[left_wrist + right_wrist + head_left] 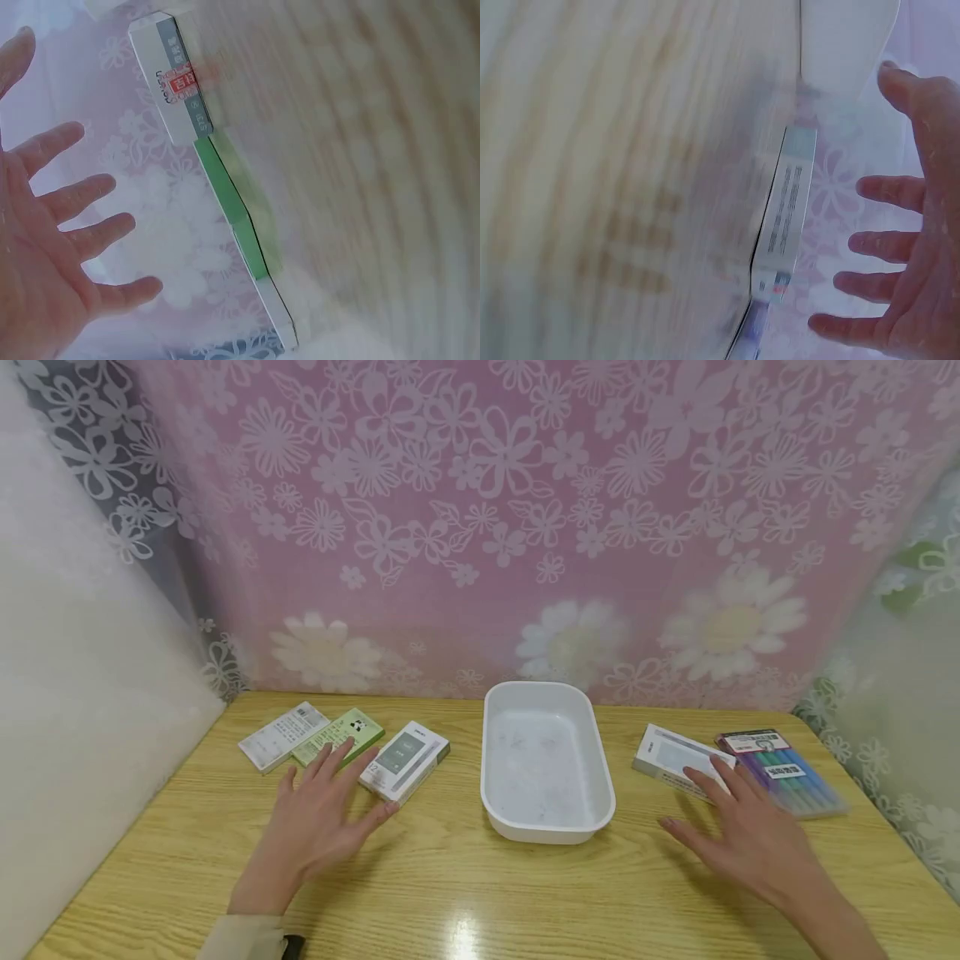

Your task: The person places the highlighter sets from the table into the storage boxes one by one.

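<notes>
My left hand (318,818) hovers with spread fingers in front of three flat boxes on the left of the table. Nearest to it are a white box with a grey-green panel (405,762) and a green box with a panda picture (352,732); a white printed box (283,737) lies farthest left. In the left wrist view its palm (37,255) holds nothing. On the right, my right hand (757,835) is spread over the near edge of another white box (678,756), its fingers (885,246) apart and empty in the right wrist view. A pack of coloured pens (787,772) lies just beyond.
A white plastic basin (547,837) stands mid-table between the two hands, its inside bare with faint marks. Behind the wooden table (420,893) hangs a pink flowered curtain (450,552), and pale sheets (82,635) close in both sides.
</notes>
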### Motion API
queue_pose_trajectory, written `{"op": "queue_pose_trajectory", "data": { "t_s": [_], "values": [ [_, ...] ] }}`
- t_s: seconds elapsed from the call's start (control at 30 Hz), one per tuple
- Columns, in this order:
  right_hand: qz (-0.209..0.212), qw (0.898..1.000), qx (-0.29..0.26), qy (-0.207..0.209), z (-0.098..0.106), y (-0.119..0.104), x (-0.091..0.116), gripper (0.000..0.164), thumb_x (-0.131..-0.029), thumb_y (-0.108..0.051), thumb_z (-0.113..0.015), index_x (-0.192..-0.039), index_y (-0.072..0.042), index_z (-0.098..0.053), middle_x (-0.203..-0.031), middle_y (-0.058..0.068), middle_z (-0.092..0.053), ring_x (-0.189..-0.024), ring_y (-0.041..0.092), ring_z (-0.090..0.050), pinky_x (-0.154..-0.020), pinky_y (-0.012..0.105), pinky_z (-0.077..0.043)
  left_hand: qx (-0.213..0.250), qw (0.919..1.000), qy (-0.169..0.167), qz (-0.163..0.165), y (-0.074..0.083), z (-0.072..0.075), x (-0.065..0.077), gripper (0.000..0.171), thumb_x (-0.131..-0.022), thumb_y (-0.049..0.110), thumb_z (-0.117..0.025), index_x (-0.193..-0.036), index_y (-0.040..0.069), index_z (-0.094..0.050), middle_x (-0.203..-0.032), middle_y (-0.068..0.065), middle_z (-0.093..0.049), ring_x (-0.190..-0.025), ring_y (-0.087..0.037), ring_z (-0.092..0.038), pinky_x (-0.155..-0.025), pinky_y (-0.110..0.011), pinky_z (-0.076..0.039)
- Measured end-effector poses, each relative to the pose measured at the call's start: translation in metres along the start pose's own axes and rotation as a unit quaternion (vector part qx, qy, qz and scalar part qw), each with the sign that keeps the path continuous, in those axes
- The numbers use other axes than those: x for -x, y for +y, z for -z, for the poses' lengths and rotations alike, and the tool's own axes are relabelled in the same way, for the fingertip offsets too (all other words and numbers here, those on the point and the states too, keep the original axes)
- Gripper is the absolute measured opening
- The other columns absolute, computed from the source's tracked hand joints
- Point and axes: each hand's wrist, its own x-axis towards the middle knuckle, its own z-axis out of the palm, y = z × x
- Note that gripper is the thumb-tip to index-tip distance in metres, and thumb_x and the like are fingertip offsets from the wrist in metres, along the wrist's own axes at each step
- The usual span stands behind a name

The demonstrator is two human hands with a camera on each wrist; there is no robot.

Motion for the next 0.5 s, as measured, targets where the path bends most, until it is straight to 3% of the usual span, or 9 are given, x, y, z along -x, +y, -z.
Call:
{"op": "queue_pose_trajectory", "data": {
  "t_s": [0.13, 0.37, 0.5],
  "values": [
    [0.009, 1.0, -0.026, 0.006, 0.001, -0.012, -0.008, 0.076, -0.09, -0.064, -0.066, -0.139, -0.006, -0.06, -0.15, 0.031, -0.048, -0.131, 0.053, -0.049, -0.095, 0.07, -0.046, 0.019, 0.9997, 0.001, -0.014, 0.003, -0.003, -0.007, 0.077, -0.094, 0.069, -0.055, -0.157, 0.026, -0.042, -0.161, -0.015, -0.042, -0.147, -0.044, -0.04, -0.105, -0.076, -0.035],
    [0.011, 0.998, -0.065, 0.022, 0.005, -0.031, -0.023, 0.067, -0.094, -0.06, -0.064, -0.136, -0.007, -0.063, -0.144, 0.024, -0.057, -0.125, 0.051, -0.055, -0.094, 0.07, -0.046, 0.024, 0.9992, -0.01, -0.03, 0.008, -0.008, -0.023, 0.075, -0.095, 0.069, -0.054, -0.156, 0.025, -0.045, -0.16, -0.013, -0.043, -0.145, -0.04, -0.043, -0.103, -0.073, -0.039],
    [0.017, 0.995, -0.093, 0.034, 0.006, -0.039, -0.028, 0.059, -0.095, -0.054, -0.065, -0.136, -0.011, -0.064, -0.138, 0.022, -0.063, -0.118, 0.049, -0.063, -0.094, 0.078, -0.041, 0.029, 0.9986, -0.029, -0.032, 0.012, -0.009, -0.031, 0.073, -0.095, 0.064, -0.057, -0.155, 0.023, -0.046, -0.161, -0.015, -0.042, -0.145, -0.042, -0.043, -0.102, -0.076, -0.038]
  ]
}}
